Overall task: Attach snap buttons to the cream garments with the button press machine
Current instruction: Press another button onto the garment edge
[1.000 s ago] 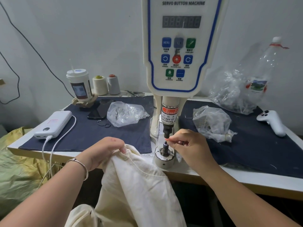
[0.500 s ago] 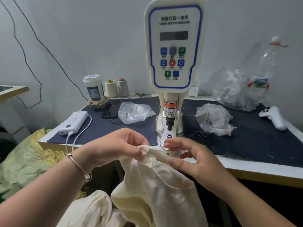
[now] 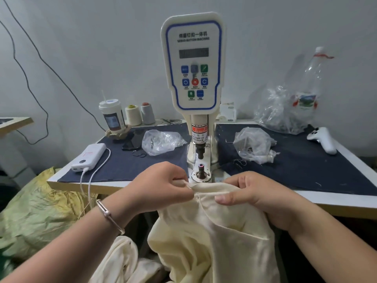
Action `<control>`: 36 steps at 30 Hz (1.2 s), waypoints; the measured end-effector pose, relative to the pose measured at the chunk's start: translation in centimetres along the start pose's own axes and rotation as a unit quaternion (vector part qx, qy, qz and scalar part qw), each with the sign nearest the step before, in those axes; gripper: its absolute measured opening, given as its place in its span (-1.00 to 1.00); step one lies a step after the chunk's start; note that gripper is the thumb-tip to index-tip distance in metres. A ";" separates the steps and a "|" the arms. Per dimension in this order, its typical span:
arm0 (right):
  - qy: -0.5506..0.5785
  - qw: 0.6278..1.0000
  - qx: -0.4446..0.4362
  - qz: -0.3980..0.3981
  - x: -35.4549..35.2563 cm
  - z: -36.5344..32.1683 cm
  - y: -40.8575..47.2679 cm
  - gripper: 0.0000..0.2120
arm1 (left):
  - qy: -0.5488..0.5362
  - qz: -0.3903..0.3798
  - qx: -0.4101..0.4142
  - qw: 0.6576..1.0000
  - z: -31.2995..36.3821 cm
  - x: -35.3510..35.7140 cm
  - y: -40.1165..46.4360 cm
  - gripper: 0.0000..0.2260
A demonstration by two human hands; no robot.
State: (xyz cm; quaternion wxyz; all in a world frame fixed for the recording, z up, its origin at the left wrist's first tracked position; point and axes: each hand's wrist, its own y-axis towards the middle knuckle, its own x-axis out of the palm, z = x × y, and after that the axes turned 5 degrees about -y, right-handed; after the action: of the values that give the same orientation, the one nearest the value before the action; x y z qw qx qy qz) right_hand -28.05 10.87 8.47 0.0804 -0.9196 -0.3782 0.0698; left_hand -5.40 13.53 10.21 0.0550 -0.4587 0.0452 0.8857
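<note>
A cream garment hangs in front of the table edge, its top hem stretched between both hands. My left hand pinches the hem on the left. My right hand grips it on the right, thumb on top. Just behind the hem stands the white button press machine; its lower die on the round base carries a small part with a red dot, under the black punch. More cream cloth lies lower left.
Two clear plastic bags with small metal parts flank the machine on the dark blue mat. A power bank with cable, phone, cup, thread cones and a white controller also sit there. A yellow-green sack lies left.
My right hand left the die, where it had been setting a small part, and took hold of the garment's hem. Both hands now hold the hem up at the machine base.
</note>
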 end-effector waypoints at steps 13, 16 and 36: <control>0.040 0.992 0.001 0.119 -0.7 1.0 0.3 -0.56 | -0.162 -0.038 0.008 0.986 -1.5 1.0 0.0 -0.61; 0.014 0.988 -0.005 0.151 -1.2 1.3 0.9 -0.57 | -0.148 -0.028 0.008 0.989 -2.6 1.0 0.6 -0.74; 0.066 0.969 -0.029 0.236 -6.4 3.5 10.9 -0.89 | -0.316 -0.050 -0.076 0.944 -7.8 2.2 9.7 -0.45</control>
State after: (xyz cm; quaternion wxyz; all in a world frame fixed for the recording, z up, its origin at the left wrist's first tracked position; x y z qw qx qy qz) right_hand -25.74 -0.93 3.33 0.0593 -0.9874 -0.1461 0.0150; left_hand -1.70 3.05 4.20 0.0760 -0.1595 -0.0654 0.9821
